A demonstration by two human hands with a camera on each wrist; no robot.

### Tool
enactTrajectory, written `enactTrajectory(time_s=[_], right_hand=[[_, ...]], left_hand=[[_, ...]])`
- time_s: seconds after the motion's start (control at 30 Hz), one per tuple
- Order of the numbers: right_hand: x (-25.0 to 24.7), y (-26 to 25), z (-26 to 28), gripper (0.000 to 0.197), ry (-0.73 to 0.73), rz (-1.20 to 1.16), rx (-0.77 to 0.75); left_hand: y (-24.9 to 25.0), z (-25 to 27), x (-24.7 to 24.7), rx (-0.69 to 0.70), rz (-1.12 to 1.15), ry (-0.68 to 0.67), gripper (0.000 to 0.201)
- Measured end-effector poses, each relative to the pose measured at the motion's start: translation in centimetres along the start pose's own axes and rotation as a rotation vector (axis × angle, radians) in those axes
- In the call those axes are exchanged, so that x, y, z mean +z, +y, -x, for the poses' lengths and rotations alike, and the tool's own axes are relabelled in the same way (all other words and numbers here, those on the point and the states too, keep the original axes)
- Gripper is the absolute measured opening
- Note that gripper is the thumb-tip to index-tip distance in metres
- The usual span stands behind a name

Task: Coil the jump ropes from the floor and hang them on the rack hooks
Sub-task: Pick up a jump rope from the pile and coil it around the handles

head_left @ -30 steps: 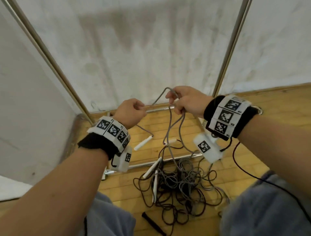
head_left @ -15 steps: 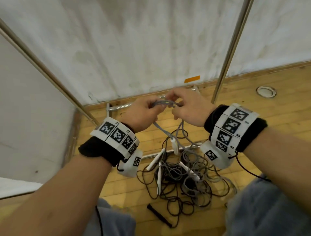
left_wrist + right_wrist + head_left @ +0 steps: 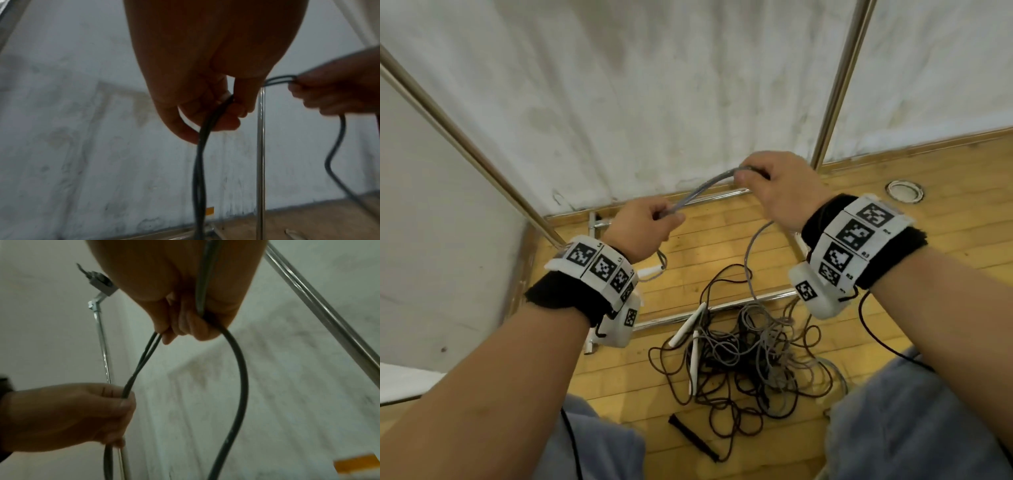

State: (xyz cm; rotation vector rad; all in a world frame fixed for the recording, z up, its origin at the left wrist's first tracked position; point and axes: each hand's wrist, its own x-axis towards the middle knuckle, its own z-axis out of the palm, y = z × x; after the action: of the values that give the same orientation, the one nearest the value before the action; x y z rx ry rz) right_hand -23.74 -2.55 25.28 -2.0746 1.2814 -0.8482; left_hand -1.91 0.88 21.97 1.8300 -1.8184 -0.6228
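A grey jump rope (image 3: pixel 702 186) runs doubled between my two raised hands. My left hand (image 3: pixel 645 228) pinches its strands (image 3: pixel 207 128) between thumb and curled fingers, and they hang down from it. My right hand (image 3: pixel 774 186) grips the other end of that span (image 3: pixel 144 356), with a loop (image 3: pixel 240 369) dropping from its fist toward the floor. A white handle (image 3: pixel 650 272) dangles under my left wrist. Below lies a tangled pile of grey and dark ropes (image 3: pixel 750 356) with white handles (image 3: pixel 688 329). No rack hooks are in view.
Slanted metal rack poles (image 3: pixel 839 85) (image 3: pixel 462 140) rise against the white wall, and the rack's base bars (image 3: pixel 709 306) cross the wooden floor beside the pile. A black handle (image 3: pixel 693 437) lies near my knees. A round floor socket (image 3: pixel 904 192) sits at the right.
The hands, which were together at the rope half a second ago, have drawn apart: the right rose to the right, the left dropped to the left, stretching a doubled length between them.
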Motion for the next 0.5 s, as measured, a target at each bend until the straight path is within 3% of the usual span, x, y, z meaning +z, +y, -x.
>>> enactTrajectory(time_s=[0.2,0.3,0.4,0.5], right_hand=[[-2.1,0.1,-1.9,0.026,0.419,0.027,-0.115],[-2.9,1.5,-2.7,0.025,0.425,0.113,-0.068],[-3.0,2.4,-2.8,0.023,0.405,0.131,0.017],[-3.7,2.3,-2.9,0.02,0.398,0.11,0.009]], left_hand=[[-1.8,0.4,1.1,-0.103,-0.105,-0.171,0.02],[-1.9,0.5,1.3,-0.128,0.097,-0.198,0.021],[-1.3,0.4,1.3,-0.124,0.271,-0.117,0.026],[-0.1,0.3,1.0,-0.088,0.389,-0.009,0.031]])
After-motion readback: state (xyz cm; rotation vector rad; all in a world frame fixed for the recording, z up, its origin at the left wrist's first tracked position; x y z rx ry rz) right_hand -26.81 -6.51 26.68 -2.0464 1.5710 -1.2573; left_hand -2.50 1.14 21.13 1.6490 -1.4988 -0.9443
